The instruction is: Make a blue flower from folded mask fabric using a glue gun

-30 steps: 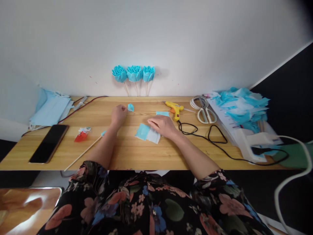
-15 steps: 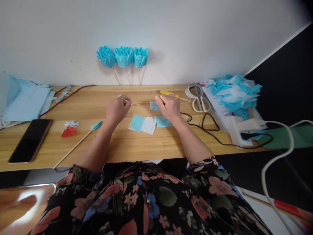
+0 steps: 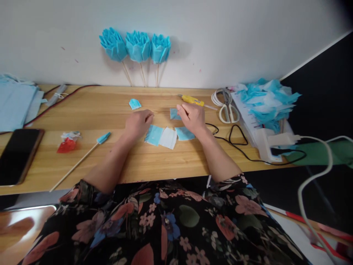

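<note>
My left hand is over the middle of the wooden table, its fingers curled in and nothing showing between them. Just beyond it lies a small folded blue fabric piece with a pointed top. My right hand is closed too, thumb against the bent fingers, beside a small blue square that it partly covers; whether it pinches anything is hidden. Between and below the hands lie a light blue square, a white square and another blue square.
Three blue fabric flowers on sticks lean against the wall. A stick with a blue tip, a red-and-white packet and a phone are leftward. Rightward are a yellow-handled tool, scissors, a black cable and blue scraps.
My left hand has shifted right and nearer, away from the folded blue piece, which now shows whole on the table. My right hand has barely moved. The camera view has shifted slightly.
</note>
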Available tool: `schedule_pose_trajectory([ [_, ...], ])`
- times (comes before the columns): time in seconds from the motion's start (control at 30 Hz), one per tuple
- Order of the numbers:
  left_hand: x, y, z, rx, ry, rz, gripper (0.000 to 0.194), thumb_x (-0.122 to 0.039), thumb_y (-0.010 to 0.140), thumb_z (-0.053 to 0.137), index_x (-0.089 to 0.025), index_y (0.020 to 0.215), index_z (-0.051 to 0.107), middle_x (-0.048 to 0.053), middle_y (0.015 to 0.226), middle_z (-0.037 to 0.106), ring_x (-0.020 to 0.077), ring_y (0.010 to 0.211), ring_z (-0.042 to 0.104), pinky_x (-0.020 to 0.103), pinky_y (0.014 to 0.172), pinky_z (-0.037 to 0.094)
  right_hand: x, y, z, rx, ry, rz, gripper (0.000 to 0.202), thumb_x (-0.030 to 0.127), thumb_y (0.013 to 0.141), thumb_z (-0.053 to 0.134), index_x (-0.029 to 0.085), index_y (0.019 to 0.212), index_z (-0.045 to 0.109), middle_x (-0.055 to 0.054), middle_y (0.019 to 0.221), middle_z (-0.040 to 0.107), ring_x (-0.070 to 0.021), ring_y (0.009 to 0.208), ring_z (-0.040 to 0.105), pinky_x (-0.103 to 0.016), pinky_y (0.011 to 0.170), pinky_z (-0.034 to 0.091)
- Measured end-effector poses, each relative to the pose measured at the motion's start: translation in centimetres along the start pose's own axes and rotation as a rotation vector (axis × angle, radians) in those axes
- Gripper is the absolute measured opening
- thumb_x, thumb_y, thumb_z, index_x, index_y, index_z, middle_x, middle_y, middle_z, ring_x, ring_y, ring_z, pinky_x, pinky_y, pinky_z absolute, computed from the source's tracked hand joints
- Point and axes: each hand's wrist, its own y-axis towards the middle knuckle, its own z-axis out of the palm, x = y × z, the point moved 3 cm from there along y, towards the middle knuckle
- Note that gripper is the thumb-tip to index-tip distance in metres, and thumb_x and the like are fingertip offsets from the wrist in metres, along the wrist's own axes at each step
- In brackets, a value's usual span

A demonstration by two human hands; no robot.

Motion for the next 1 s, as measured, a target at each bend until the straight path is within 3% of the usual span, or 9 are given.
schedule_pose_trajectory([
  [0.5, -1.2, -0.4, 0.4, 0.081, 0.116, 0.119, 0.033, -0.027, 0.098, 0.039, -0.019, 0.08, 0.065, 0.01, 0.09, 0.072, 0.0238, 0.082, 0.061, 0.032, 0.066, 0.035, -1.0, -0.1, 0.1, -0.049, 0.039, 0.052, 0.048, 0.044, 0.104, 0.039, 0.022, 0.065, 0.055, -0.003, 0.067, 0.067, -0.0174, 0.064, 0.06, -0.034, 0.066, 0.041],
  [1.0, -0.7, 0.0, 0.7, 0.042, 0.064, 0.053, 0.032, -0.03, 0.1, 0.04, -0.021, 0.092, 0.07, 0.01, 0.101, 0.076, 0.0254, 0.089, 0.066, 0.032, 0.068, 0.036, -1.1, 0.0, -0.2, -0.042, -0.098, 0.037, 0.046, 0.043, 0.104, 0.04, 0.023, 0.067, 0.06, -0.005, 0.068, 0.069, -0.0205, 0.068, 0.061, -0.037, 0.076, 0.043],
])
